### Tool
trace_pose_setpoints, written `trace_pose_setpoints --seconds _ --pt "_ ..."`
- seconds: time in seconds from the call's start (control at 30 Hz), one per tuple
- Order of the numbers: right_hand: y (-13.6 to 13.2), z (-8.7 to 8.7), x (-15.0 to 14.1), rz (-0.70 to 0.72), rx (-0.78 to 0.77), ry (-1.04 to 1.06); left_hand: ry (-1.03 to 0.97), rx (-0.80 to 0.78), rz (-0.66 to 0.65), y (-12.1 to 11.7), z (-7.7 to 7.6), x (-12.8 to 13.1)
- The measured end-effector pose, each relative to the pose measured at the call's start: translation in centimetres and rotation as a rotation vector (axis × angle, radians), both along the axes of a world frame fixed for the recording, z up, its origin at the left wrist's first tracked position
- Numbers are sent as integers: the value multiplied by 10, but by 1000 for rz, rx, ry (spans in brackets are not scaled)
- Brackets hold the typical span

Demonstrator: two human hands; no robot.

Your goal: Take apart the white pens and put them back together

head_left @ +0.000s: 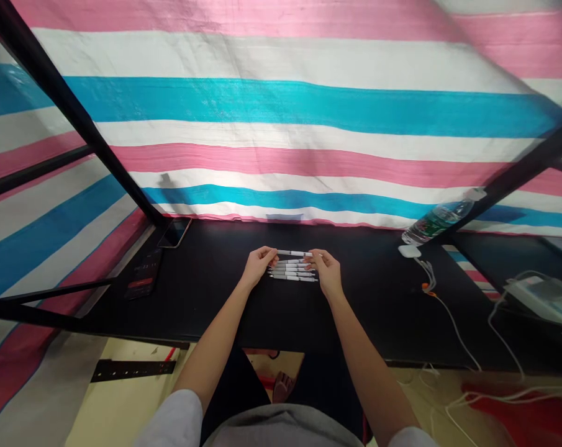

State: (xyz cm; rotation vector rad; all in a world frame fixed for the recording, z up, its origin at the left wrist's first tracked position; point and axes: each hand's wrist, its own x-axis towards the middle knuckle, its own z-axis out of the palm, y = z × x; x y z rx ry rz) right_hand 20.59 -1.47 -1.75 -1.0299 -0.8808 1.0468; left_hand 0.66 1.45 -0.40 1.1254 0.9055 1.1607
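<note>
Both my hands meet over a row of white and grey pens [292,274] in the middle of the black table. My left hand [261,261] pinches the left end of the farthest white pen [294,253]. At its right end, the fingers of my right hand [325,268] close on the same pen. Several more pens lie side by side just below it, roughly parallel to the table's front edge. My fingertips partly cover the ends of the upper ones.
Two phones, one at the back [175,233] and one nearer [143,273], lie at the table's left. A clear plastic bottle [441,217] leans at the back right, beside a white charger [410,251] with a cable. Black frame bars [76,118] and striped sheeting [281,105] surround the table.
</note>
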Motion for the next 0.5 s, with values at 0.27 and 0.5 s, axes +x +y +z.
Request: trace_pose_setpoints --seconds 0.27,0.5 --pt "-1 0 1 -23 -4 28 -17 31 -28 -1 1 1" --pt "0 2 -1 -16 23 2 17 61 -12 1 -2 -1"
